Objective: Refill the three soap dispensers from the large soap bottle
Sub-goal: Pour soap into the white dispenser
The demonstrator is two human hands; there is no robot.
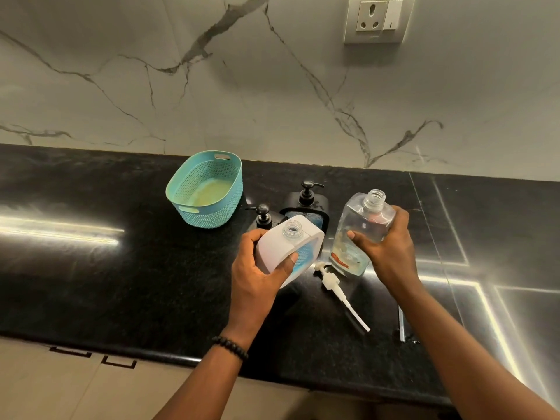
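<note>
We see a black stone counter (91,268) with fine speckles, which runs along a marble wall and shines where light falls on it. On it, toward the back, stands a teal perforated basket (209,189). Near it on the right stand two dispensers with black pumps: a smaller one (263,216) in front and another one (306,194) just behind, in a black holder (322,218). A white pump with its long tube (341,294) lies flat on the counter, closer to the front edge. Further right, a thin metal-looking stick (401,324) lies on the surface too; we cannot tell what it is.
</note>
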